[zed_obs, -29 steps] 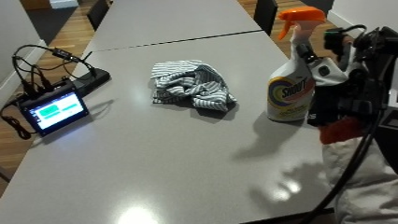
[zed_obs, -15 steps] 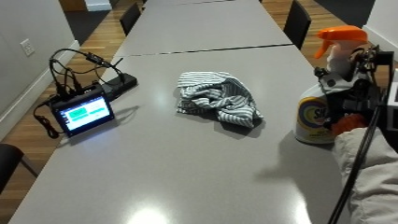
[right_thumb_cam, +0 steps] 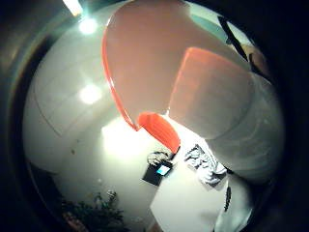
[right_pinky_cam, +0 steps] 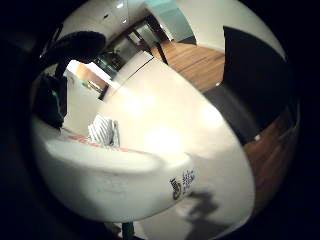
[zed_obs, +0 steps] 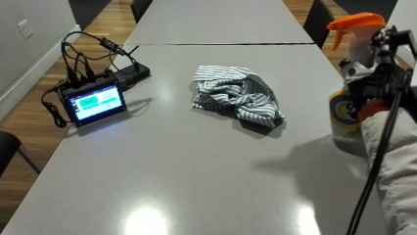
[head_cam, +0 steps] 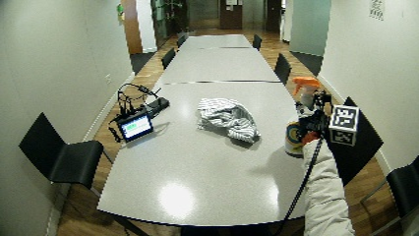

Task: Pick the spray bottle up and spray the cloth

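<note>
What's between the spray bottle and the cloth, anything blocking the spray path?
Nothing visible. Bare table lies between the spray bottle and the striped cloth. The small screen sits well off to the far side. The right hand is already at the bottle.

Grey table (zed_obs: pixel 196 166), striped cloth (zed_obs: pixel 238 95), spray bottle (zed_obs: pixel 348 98), small monitor (zed_obs: pixel 94 102)

Table (zed_obs: pixel 196 161) top is smooth grey laminate w/ a semi-gloss sheen, ceiling lights reflecting off it. Cloth (zed_obs: pixel 238 95) is soft crumpled woven fabric, striped, matt; spray bottle (zed_obs: pixel 348 105) is smooth white plastic w/ an orange plastic trigger head and a glossy printed label. Floor (zed_obs: pixel 33 112) looks like wood planks, and the small screen (zed_obs: pixel 98 102) has a glossy glass face in a black plastic frame.
</note>
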### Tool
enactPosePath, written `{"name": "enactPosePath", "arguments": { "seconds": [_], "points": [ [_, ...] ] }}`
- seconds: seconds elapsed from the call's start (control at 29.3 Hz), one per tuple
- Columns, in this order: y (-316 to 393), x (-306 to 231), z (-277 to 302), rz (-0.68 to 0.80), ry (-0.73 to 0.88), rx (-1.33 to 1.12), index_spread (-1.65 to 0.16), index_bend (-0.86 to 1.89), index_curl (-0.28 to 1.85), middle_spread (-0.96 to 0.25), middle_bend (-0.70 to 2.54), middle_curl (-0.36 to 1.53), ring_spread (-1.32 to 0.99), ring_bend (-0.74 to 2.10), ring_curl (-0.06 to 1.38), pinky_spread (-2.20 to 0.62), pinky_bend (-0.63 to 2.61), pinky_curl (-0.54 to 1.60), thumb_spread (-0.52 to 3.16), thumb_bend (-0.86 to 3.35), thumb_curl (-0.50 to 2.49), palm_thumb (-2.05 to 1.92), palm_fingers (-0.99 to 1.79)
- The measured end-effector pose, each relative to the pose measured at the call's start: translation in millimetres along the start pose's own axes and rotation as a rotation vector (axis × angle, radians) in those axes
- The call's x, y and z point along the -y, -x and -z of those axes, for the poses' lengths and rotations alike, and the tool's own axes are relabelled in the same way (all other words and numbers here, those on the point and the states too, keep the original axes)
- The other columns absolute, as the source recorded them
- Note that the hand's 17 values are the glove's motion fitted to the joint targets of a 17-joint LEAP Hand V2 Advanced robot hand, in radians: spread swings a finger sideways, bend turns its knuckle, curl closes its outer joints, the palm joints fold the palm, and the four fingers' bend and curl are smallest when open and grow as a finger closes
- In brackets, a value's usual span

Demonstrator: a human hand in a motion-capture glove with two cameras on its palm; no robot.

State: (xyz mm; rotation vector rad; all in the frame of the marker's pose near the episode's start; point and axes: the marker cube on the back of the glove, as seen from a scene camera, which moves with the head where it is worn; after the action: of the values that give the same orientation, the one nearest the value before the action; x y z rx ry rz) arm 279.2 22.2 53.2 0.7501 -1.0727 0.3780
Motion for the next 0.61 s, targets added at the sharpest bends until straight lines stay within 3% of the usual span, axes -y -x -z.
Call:
{"name": "enactPosePath", "arguments": {
  "seconds": [0.37,0.61],
  "points": [
    [86.3,37.9,-11.9,0.421,0.138,-0.802,-0.26,0.17,0.47,-0.14,0.39,0.5,-0.18,0.52,0.47,-0.21,0.47,0.48,0.49,-0.02,0.62,1.2,1.11],
    [119.3,35.9,-45.2,0.558,0.144,-1.07,-0.26,0.17,0.48,-0.15,0.39,0.52,-0.19,0.5,0.48,-0.22,0.45,0.48,0.44,-0.03,0.64,1.18,1.13]
  ]
}}
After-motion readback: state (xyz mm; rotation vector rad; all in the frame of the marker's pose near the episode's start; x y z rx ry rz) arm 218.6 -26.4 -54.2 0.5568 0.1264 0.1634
